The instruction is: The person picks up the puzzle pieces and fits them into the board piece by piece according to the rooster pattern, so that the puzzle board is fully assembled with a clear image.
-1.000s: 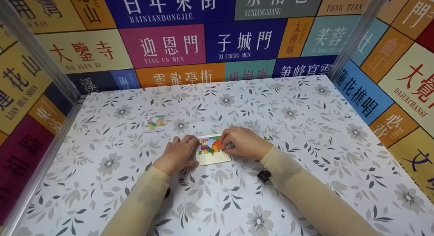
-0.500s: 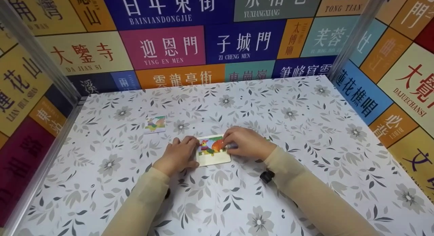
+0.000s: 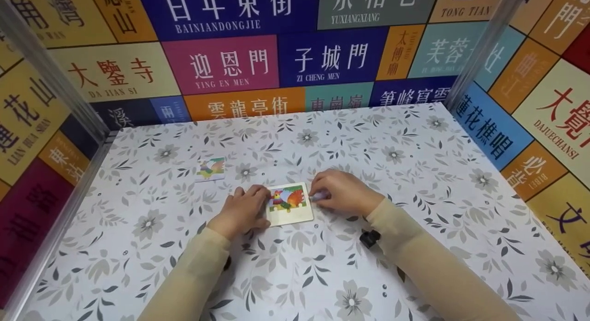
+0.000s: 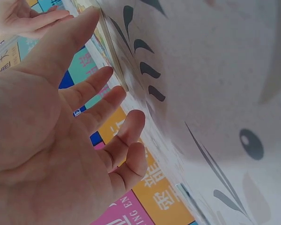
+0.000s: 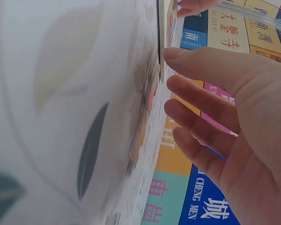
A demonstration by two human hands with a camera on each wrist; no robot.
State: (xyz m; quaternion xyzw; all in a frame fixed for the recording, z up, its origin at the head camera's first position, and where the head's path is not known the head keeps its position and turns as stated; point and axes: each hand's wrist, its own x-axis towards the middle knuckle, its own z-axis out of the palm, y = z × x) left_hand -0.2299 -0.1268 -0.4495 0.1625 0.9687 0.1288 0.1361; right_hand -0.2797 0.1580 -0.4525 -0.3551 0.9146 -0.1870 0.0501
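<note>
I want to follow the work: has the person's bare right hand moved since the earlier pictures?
Yes, rightward: the right hand earlier covered part of the unmoved cream rectangular picture board; now it is at the board's right edge.

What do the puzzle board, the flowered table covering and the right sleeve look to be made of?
Puzzle board: probably cardboard or thin wood, fairly matte; its pale edge looks thin and straight.
Table covering: perhaps vinyl or coated paper, smooth; it lies flat, no weave visible.
Right sleeve: likely soft fabric, matte; it fits closely.
</note>
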